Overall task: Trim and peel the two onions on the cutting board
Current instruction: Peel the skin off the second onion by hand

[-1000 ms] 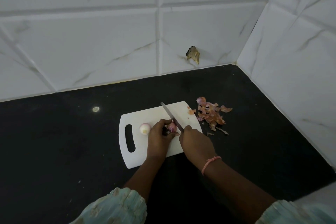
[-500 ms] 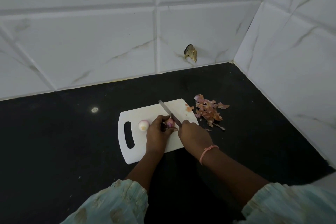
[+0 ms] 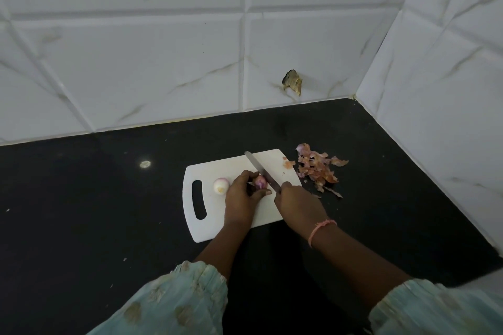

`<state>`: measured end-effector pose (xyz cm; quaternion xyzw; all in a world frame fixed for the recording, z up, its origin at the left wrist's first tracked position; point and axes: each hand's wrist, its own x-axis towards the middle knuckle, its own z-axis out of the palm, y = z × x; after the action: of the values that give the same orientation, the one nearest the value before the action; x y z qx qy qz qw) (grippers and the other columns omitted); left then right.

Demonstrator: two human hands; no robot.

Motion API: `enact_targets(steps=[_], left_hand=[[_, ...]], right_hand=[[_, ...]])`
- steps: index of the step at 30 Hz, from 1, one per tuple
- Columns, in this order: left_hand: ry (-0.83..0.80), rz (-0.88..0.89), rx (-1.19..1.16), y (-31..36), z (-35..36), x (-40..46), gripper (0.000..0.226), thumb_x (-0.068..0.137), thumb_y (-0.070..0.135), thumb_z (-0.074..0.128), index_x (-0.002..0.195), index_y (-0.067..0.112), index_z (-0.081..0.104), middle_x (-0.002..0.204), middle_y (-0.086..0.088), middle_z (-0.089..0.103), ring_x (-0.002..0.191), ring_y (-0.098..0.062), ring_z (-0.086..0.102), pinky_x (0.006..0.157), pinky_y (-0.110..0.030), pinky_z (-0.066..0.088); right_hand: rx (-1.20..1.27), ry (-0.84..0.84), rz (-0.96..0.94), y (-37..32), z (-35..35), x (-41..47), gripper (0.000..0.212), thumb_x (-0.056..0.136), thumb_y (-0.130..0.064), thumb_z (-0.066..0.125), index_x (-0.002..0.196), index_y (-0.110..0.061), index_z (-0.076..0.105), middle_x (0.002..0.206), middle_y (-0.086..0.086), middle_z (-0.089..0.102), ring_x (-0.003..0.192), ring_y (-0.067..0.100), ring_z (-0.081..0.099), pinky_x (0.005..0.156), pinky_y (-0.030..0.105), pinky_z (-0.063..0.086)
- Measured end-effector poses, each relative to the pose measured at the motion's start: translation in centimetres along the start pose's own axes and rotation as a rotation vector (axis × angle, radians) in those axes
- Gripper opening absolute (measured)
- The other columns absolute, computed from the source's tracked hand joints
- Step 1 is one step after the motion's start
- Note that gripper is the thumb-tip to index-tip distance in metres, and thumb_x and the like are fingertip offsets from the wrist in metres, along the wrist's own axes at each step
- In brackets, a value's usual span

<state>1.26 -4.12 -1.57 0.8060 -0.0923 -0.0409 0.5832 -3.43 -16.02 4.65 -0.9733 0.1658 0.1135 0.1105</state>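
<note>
Your left hand [image 3: 243,196] pinches the purple onion [image 3: 260,182] on the cutting board [image 3: 236,166]. Your right hand [image 3: 298,203] grips the knife [image 3: 261,171]; its blade lies against the onion's right side, tip pointing far-left. The peeled onion [image 3: 221,186] rests on the board just left of your left hand. Onion skins [image 3: 317,167] lie on the black counter [image 3: 81,212] right of the board.

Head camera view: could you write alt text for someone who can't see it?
On a white cutting board, the left hand holds a small purple onion while the right hand lays a knife against it. A peeled onion sits beside them; onion skins lie on the black counter.
</note>
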Motion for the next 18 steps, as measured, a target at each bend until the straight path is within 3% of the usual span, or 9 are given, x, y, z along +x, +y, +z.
enact_targets(steps=[6,13,18], left_hand=[[0.001,0.006,0.027,-0.3,0.0,0.1,0.036,0.079,0.017,0.081,0.109,0.024,0.064,0.096,0.018,0.063,0.089,0.004,0.06,0.076,-0.005,0.047],[0.011,0.005,0.016,-0.1,0.0,0.2,0.036,0.078,0.016,0.082,0.108,0.024,0.063,0.095,0.017,0.063,0.086,0.003,0.061,0.075,-0.004,0.047],[0.01,0.017,0.005,-0.3,-0.1,0.1,0.036,0.077,0.014,0.083,0.105,0.026,0.063,0.094,0.017,0.064,0.089,0.011,0.058,0.075,-0.004,0.046]], right_hand=[[0.008,-0.07,0.014,0.6,-0.2,-1.1,0.024,0.102,-0.026,0.037,0.115,-0.011,0.051,0.105,0.009,0.064,0.093,0.022,0.064,0.073,0.031,0.048],[0.06,-0.013,0.028,-0.2,0.2,-0.2,0.028,0.102,-0.029,0.035,0.113,-0.011,0.053,0.101,0.008,0.065,0.09,0.023,0.065,0.069,0.032,0.047],[0.055,-0.059,0.041,0.8,0.3,-1.1,0.025,0.102,-0.027,0.036,0.114,-0.012,0.052,0.104,0.008,0.064,0.093,0.022,0.064,0.076,0.032,0.05]])
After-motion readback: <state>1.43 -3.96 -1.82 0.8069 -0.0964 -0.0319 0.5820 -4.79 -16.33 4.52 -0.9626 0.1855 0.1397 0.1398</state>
